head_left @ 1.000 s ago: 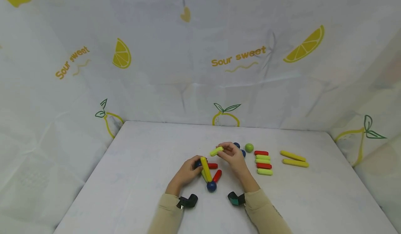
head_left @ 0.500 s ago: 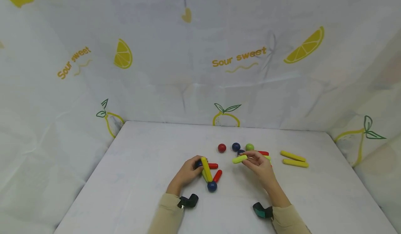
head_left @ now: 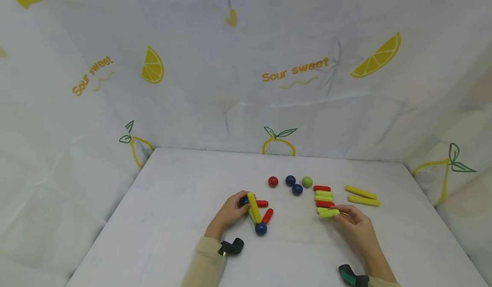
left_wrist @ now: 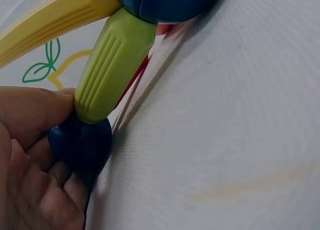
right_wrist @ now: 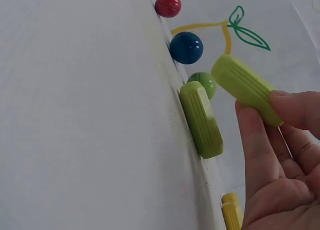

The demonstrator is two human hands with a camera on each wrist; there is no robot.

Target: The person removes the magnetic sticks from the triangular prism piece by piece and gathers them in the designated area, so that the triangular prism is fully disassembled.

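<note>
Your right hand [head_left: 357,226] was raised over the right part of the surface [head_left: 173,218], palm turned inward, thumb and fingertips pinching a short green bar [right_wrist: 247,88] — clear of the surface, beside the nearest bar of the row. Your left hand [head_left: 229,212] lay lower, left of it, fingers curled round a blue ball [left_wrist: 80,142] with the thumb against a joined green bar [left_wrist: 115,67].

That green bar ran to a second blue ball [head_left: 261,229]; two red bars [head_left: 268,216] and one long yellow bar [head_left: 254,208], tilted upward, completed the joined piece. The bars had bevelled ends and grooved faces; the balls were round and glossy.

Beyond your right hand, four short bars lay in a row: two red [head_left: 322,188], two green [head_left: 324,193]. Two long yellow bars [head_left: 363,200] lay nearer the surface's right edge. Toward the far edge sat four loose balls — one red [head_left: 273,182], two blue [head_left: 297,189], one green [head_left: 307,181]. A wrinkled, lemon-printed white sheet [head_left: 215,82] hung behind the far edge.
</note>
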